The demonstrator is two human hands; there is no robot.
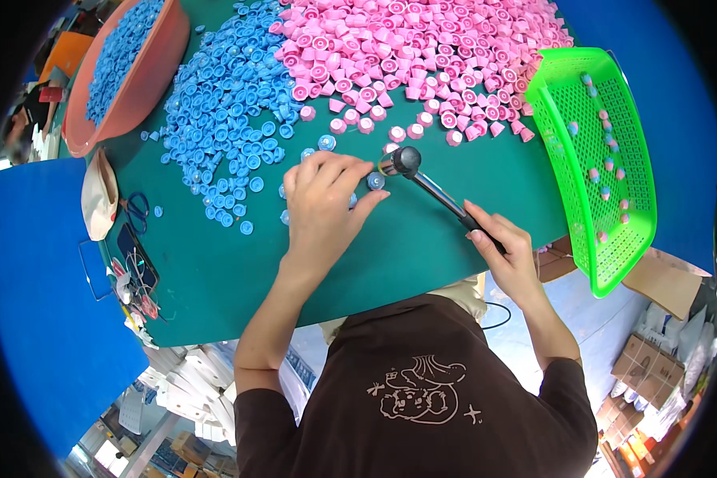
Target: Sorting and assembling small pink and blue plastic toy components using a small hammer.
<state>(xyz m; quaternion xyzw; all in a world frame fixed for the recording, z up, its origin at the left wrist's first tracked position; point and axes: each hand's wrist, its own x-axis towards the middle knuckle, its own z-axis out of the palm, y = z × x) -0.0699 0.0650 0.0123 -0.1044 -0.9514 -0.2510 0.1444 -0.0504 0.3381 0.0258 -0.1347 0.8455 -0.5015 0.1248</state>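
My right hand (506, 247) is wrapped round the dark grip of a small hammer (442, 197). Its shaft is shiny metal, and its rounded head has a black face turned up. The head hangs just right of my left fingertips. Between the thumb and forefinger of my left hand (324, 205) sits a small round blue cap (376, 181), with something pale at its centre. More blue caps (327, 143) lie around that hand, partly covered by it. Small pink cup-shaped pieces (366, 125) lie just beyond.
Heaps of blue caps (231, 88) and pink pieces (430, 48) cover the far side of the green table (239, 287). A pink basin (76, 119) stands far left. At right, a green basket (577, 215) holds several pink-and-blue pieces. Scissors (138, 209) and a phone (138, 255) lie left.
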